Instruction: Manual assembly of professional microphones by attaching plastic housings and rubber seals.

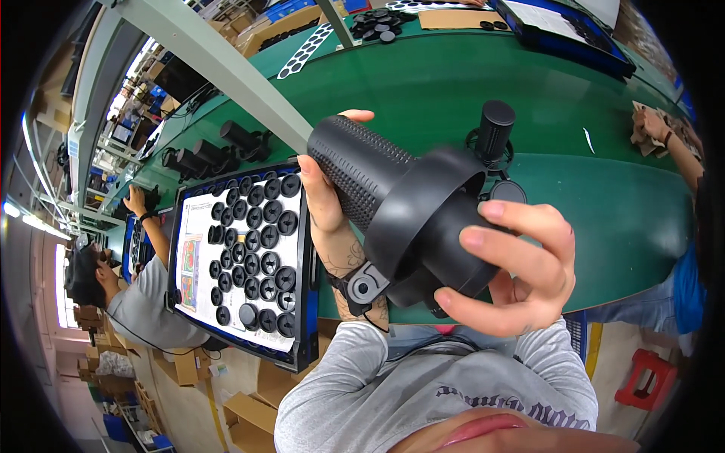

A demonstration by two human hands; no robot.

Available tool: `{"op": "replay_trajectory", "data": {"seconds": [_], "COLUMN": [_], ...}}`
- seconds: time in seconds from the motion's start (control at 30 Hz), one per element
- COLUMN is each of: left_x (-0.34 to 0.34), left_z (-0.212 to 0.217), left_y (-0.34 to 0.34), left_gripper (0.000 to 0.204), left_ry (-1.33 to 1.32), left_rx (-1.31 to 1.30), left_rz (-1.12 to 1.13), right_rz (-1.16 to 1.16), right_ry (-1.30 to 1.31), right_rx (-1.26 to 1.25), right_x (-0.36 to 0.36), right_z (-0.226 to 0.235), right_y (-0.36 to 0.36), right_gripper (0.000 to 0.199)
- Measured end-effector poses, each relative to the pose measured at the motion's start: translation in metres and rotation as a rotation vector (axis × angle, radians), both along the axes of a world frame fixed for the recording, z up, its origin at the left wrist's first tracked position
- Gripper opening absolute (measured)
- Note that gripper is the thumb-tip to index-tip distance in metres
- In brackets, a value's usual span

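Note:
In front of my chest I hold a black plastic housing, a dimpled cylinder with a wide smooth collar around its middle. My left hand is closed around the dimpled end from behind, with thumb and a fingertip showing at its sides. The fingers of my right hand are curled and grip the narrower round end that comes out of the collar. A grey round device on a black strap sits at my left wrist. Part of the housing's underside is hidden.
To the left, a blue-edged tray holds rows of black round caps on printed paper. Another black cylinder stands on the green table beyond my hands. A metal post slants across the upper left. Other people work at both sides.

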State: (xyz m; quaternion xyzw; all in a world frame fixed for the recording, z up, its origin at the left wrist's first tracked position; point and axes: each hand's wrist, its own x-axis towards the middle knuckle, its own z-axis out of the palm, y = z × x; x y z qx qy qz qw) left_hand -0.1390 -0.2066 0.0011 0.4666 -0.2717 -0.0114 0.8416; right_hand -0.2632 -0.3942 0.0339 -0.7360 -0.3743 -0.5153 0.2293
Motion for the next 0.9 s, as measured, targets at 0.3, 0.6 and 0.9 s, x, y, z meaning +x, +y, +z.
{"op": "replay_trajectory", "data": {"seconds": [0.3, 0.6, 0.9], "left_x": [0.008, 0.022, 0.009], "left_z": [-0.01, -0.015, 0.014], "left_y": [-0.001, 0.0, 0.0], "left_gripper": [0.083, 0.081, 0.075], "left_ry": [-0.04, -0.157, -0.202], "left_rx": [-0.162, -0.359, 0.07], "left_rz": [-0.089, -0.27, 0.785], "right_rz": [0.089, 0.016, 0.096], "right_ry": [-0.042, -0.037, 0.902], "right_rx": [-0.014, -0.052, 0.663], "right_x": [-0.002, -0.005, 0.005], "right_z": [-0.003, -0.004, 0.007], "right_y": [0.009, 0.015, -0.01], "right_gripper": [0.024, 0.021, 0.073]}}
